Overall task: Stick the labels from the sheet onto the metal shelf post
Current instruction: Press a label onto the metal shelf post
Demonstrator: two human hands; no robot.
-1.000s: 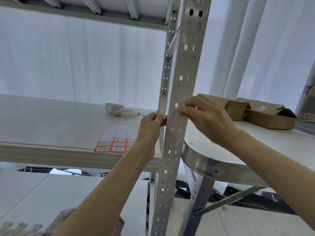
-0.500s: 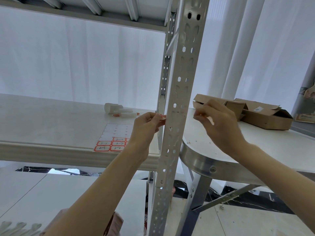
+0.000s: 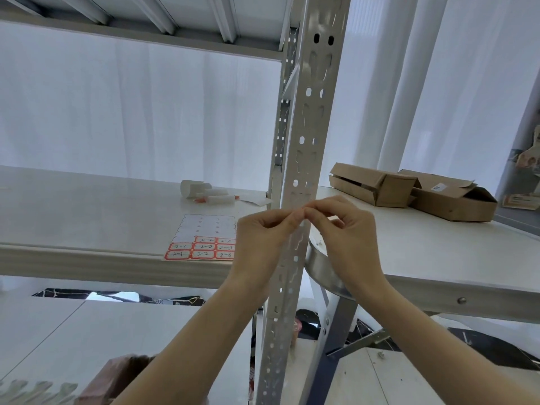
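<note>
Where they meet in front of the metal shelf post (image 3: 306, 135), the left hand (image 3: 260, 244) and right hand (image 3: 347, 238) pinch fingertips together; what they grip I cannot tell. The label sheet (image 3: 204, 228) lies on the shelf (image 3: 87, 214), with eight red-bordered labels showing, handwritten 2-1, 2-2, 2-3. Two cardboard boxes (image 3: 377, 185) sit on the table (image 3: 438, 252).

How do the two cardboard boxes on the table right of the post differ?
The left box carries no visible sticker; the right box has a white sticker on its raised flap. The left box lies nearer the shelf post; the right box lies farther off. Both are brown, lie flat on the white table and look opened.
</note>
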